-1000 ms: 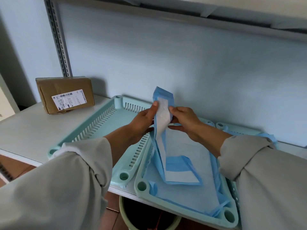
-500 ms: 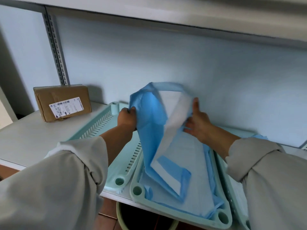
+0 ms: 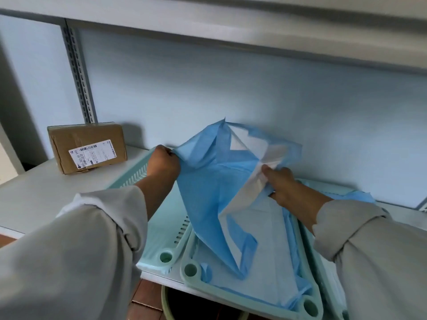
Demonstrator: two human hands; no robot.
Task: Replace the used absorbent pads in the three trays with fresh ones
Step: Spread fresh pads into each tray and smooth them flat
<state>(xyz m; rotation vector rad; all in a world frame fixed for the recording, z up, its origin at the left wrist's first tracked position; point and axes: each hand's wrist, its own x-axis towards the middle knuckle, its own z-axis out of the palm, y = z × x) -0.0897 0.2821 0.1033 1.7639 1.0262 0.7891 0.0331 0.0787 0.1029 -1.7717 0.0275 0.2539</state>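
Shelf [image 3: 34,195], pale grey, carried three mint-green trays side by side along its near edge. Left tray [image 3: 161,229]: slotted walls, what little of its floor showed was bare, no pad seen in it. Middle tray [image 3: 231,294]: lined with a flat pad [image 3: 265,269], white face up, blue edging bunched at the near corners. Right tray [image 3: 323,271]: mostly hidden behind the right sleeve; a blue edge showed at its far end, contents otherwise not determinable. Fresh pad [image 3: 208,197], blue backing and white face, held aloft above the left and middle trays, partly unfolded, its lower corner trailing onto the middle tray's pad. Left hand [image 3: 163,163]: fingers curled round the pad's far left corner. Right hand [image 3: 283,183]: thumb and fingers pinching the white fold at the pad's right side. Step judged in hand: opening a fresh pad for the unlined left tray. Next move would call for drawing the two hands apart until the sheet opened flat, then carrying it left and laying it white face up inside the tray walls. Cardboard box [image 3: 87,146], labelled, stood at far left on the shelf. Bin [image 3: 168,306], rim only, showed below the shelf's near edge.
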